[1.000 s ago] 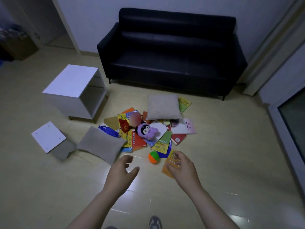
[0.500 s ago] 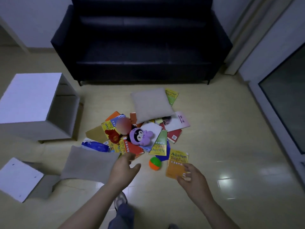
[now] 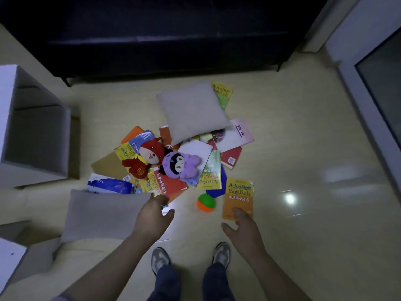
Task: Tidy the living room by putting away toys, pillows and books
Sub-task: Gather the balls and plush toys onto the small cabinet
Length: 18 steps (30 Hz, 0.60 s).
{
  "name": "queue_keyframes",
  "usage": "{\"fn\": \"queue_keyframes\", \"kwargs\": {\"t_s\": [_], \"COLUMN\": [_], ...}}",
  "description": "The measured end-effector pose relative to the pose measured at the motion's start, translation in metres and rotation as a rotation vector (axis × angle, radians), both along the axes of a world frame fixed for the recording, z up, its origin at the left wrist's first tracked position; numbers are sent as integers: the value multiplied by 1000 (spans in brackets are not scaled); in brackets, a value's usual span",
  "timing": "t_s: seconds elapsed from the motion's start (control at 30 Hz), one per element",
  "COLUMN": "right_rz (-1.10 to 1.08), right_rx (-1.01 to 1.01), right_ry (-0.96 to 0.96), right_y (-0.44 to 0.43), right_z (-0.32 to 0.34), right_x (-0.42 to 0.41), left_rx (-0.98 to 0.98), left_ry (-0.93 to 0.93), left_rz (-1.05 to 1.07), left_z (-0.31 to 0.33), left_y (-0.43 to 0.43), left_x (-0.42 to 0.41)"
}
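Landmark: the orange-and-green ball [image 3: 205,202], lying on the pale floor [image 3: 303,137].
Left hand [image 3: 153,216]: left of the ball and a little nearer the person; fingers relaxed and loosely spread, holding nothing, above the right corner of the near grey pillow [image 3: 102,213].
Right hand [image 3: 244,227]: right of the ball and nearer the person; fingers spread, nothing in its grasp. Its fingertips [image 3: 237,211] overlap the near edge of the orange book [image 3: 238,196]; whether they touch it cannot be told.
Orange book: just right of the ball, flat, cover up, reading "Advance English".
Near grey pillow: left of the ball, flat on the floor.
Book heap [image 3: 167,183]: beyond the ball and to its left, many covers overlapping.
Purple plush [image 3: 181,165]: beyond the ball, on top of the heap.
Red fox plush [image 3: 149,156]: beyond and left of the ball, touching the purple plush.
Far grey pillow [image 3: 192,111]: well beyond the ball, resting on the heap's far side.
Sofa [image 3: 162,33]: dark, furthest beyond the ball.
White cabinet [image 3: 28,127]: far left of the ball, open side toward the heap.
Shoes [image 3: 159,259]: nearer than the ball, toes pointing at it.
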State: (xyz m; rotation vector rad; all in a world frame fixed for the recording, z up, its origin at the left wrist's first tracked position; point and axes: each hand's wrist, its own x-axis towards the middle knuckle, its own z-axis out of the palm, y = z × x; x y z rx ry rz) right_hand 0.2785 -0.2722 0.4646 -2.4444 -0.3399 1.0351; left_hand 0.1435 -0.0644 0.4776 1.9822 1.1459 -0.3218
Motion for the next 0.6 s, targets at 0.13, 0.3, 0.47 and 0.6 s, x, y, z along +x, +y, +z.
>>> {"fn": "queue_keyframes", "kwargs": {"t_s": [0.13, 0.3, 0.47, 0.6], "right_rz": [40, 84, 128, 135], "right_rx": [-45, -89, -127, -161], "right_ry": [3, -7, 7, 30], "right_y": [18, 36, 47, 51], "right_z": [-74, -159, -243, -299], "right_x": [17, 26, 25, 24], "left_rx": [-8, -17, -15, -30], "left_ry": [6, -15, -29, -55], "left_rz": [7, 25, 41, 108], "left_z": [-72, -153, -238, -294], "left_y": [10, 25, 35, 41], "left_x": [16, 36, 52, 59]}}
